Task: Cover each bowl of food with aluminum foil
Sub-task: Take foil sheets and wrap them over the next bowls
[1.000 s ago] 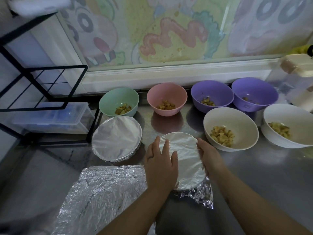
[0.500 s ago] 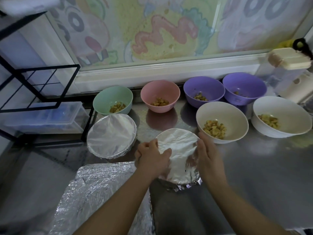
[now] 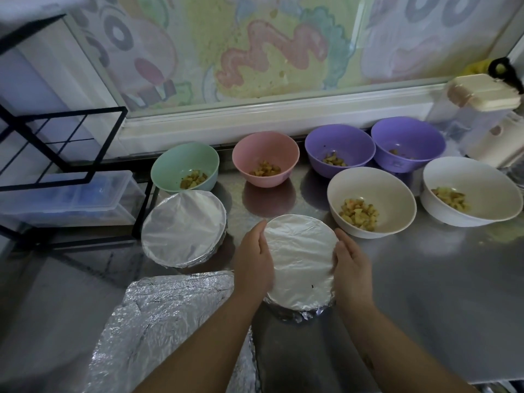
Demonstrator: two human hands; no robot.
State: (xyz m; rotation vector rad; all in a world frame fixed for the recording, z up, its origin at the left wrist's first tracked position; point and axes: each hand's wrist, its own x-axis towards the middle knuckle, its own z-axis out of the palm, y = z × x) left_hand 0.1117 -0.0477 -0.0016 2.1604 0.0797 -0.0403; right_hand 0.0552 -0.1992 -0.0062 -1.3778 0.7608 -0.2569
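Observation:
A foil-covered bowl (image 3: 300, 259) stands in front of me on the steel counter. My left hand (image 3: 255, 262) cups its left rim and my right hand (image 3: 351, 268) cups its right rim, fingers curled over the foil edge. Crumpled foil (image 3: 306, 314) is tucked under its near side. A second foil-covered bowl (image 3: 183, 226) sits to the left. Open bowls of diced food stand behind: green (image 3: 184, 171), pink (image 3: 265, 163), two purple (image 3: 340, 150) (image 3: 408, 144), cream (image 3: 371, 201) and white (image 3: 470, 191). A loose foil sheet (image 3: 170, 330) lies at the near left.
A black wire rack (image 3: 71, 143) with a clear plastic box (image 3: 71, 197) stands at the left. A clear container with a cream lid (image 3: 482, 109) sits at the back right. A painted glass panel runs along the back. The steel counter (image 3: 425, 293) extends to the right.
My left hand moved off the foil top to the bowl's left rim. The loose foil flap at the near right edge is now folded tight under the bowl.

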